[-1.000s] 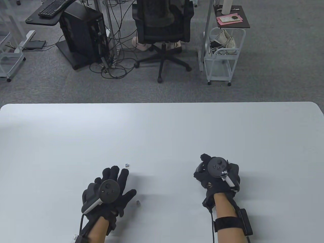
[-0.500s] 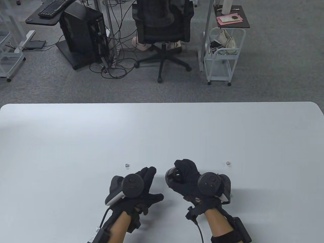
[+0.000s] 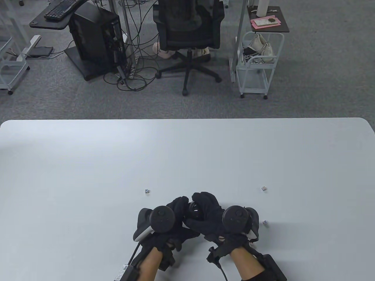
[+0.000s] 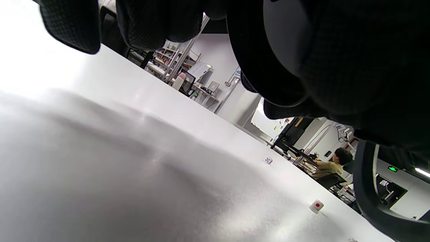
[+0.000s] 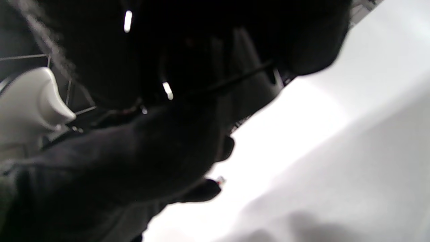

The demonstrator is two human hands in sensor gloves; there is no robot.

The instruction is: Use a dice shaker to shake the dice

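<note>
My right hand [image 3: 211,215] grips a black dice shaker [image 3: 194,212], tipped with its mouth toward the left. My left hand [image 3: 172,216] is against it, fingers [image 3: 179,204] curled at the shaker's mouth; whether they hold a die is hidden. In the left wrist view the shaker [image 4: 285,50] fills the upper right beside my fingertips [image 4: 70,27]. Three white dice lie on the table [image 3: 187,152]: one left of the hands [image 3: 146,191] and two on the right [image 3: 264,188] [image 3: 265,223]. The right two also show in the left wrist view [image 4: 268,160] [image 4: 316,205]. The right wrist view is dark and blurred.
The white table's far edge [image 3: 187,118] faces an office floor with a chair [image 3: 187,38], a computer tower [image 3: 96,41] and a white trolley [image 3: 256,64]. The hands are close to the table's near edge.
Both hands have moved toward each other and met at the middle. The right hand carried the shaker leftward, uncovering two dice on the right. The die beside my left thumb is no longer visible.
</note>
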